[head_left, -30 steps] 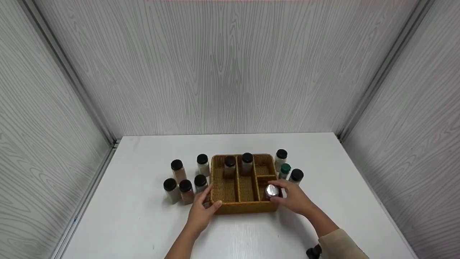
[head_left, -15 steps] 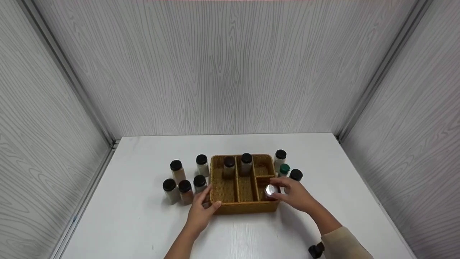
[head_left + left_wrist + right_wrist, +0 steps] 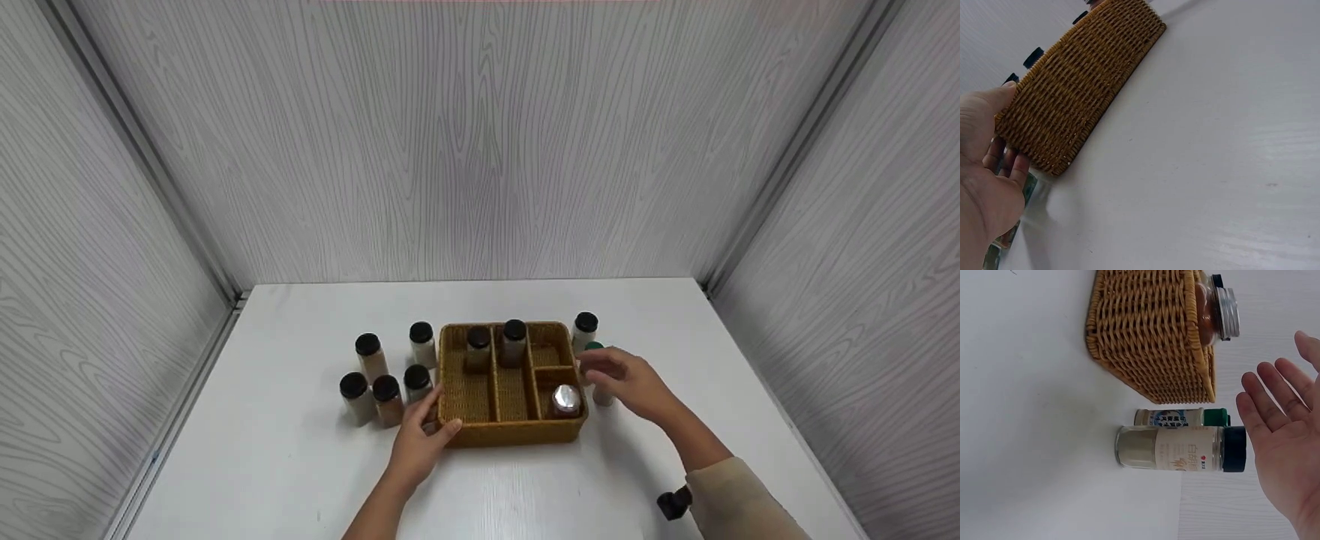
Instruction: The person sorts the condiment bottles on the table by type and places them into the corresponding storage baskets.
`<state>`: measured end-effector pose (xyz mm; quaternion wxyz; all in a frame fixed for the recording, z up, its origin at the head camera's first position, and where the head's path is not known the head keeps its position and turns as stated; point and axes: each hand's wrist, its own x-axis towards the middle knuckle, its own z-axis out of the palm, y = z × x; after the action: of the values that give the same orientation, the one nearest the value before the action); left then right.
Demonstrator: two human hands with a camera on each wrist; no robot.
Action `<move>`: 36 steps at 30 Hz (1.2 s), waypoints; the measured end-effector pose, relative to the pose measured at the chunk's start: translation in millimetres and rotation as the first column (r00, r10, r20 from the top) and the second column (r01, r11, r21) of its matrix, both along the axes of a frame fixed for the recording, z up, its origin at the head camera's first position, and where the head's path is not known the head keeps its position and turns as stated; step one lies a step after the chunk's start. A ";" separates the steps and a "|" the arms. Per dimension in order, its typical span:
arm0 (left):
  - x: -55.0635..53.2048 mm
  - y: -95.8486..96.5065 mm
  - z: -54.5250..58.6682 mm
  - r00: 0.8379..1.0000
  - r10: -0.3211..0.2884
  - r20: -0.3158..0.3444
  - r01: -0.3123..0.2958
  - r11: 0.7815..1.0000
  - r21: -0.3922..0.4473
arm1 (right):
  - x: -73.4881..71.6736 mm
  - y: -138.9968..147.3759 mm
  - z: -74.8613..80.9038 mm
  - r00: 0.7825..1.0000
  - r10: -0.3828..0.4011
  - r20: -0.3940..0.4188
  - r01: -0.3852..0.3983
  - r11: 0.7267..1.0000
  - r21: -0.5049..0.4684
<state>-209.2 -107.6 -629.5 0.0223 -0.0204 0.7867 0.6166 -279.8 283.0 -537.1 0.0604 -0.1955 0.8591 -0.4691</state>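
A brown wicker basket (image 3: 506, 433) with several compartments stands on the white table. My left hand (image 3: 418, 448) holds its front left corner, thumb on the rim and fingers round the side. Inside the front right compartment is a silver-lidded spice jar (image 3: 566, 400); the right wrist view shows reddish contents in that glass jar (image 3: 1207, 315). My right hand (image 3: 626, 382) hovers right of the basket with its fingers apart, holding nothing. Beside it in the right wrist view are a black-capped spice jar (image 3: 1176, 449) with a pale label and a green-capped spice jar (image 3: 1176, 417).
Two dark-capped jars (image 3: 514, 341) stand in the basket's left and middle compartments. Several black-capped jars (image 3: 373, 358) are grouped left of the basket. Another black-capped jar (image 3: 584, 330) stands at the back right. A small black object (image 3: 673, 504) shows beside the right sleeve.
My right hand has let go of the silver-lidded jar, which stays in the compartment, and has moved right over the jars outside the basket. The left hand has stayed in place.
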 end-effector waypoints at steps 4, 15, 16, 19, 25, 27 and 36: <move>-0.4 -0.3 -0.3 1.000 -0.002 -0.008 0.002 1.000 -0.004 | -4.3 5.3 4.9 0.999 -0.037 -0.027 0.038 0.999 0.014; -0.5 0.0 -0.4 1.000 0.002 -0.005 -0.002 1.000 0.000 | -25.6 13.0 11.6 0.992 -0.116 -0.050 0.116 0.993 -0.008; -0.3 0.1 -0.5 1.000 0.004 -0.003 -0.004 1.000 0.001 | -27.6 13.8 12.0 0.991 -0.125 -0.054 0.125 0.992 -0.006; 0.1 0.3 0.1 1.000 0.005 -0.001 -0.005 1.000 0.001 | -33.7 16.2 11.9 0.985 -0.158 -0.068 0.159 0.987 0.008; 0.7 -0.2 0.7 1.000 0.000 0.006 0.000 1.000 0.008 | -43.1 22.7 8.8 0.979 -0.196 -0.060 0.197 0.981 -0.001; 0.7 -0.6 0.6 1.000 -0.006 0.011 0.006 1.000 0.020 | -45.3 25.1 7.4 0.979 -0.196 -0.051 0.196 0.981 0.001; -0.1 -0.6 -0.4 1.000 -0.011 0.016 0.011 0.999 0.037 | -51.5 41.2 -3.3 0.977 -0.213 0.017 0.212 0.977 0.034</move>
<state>-209.3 -108.2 -629.9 0.0325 -0.0207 0.7751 0.6307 -331.3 324.1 -540.4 0.0217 -0.0967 0.8818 -0.4612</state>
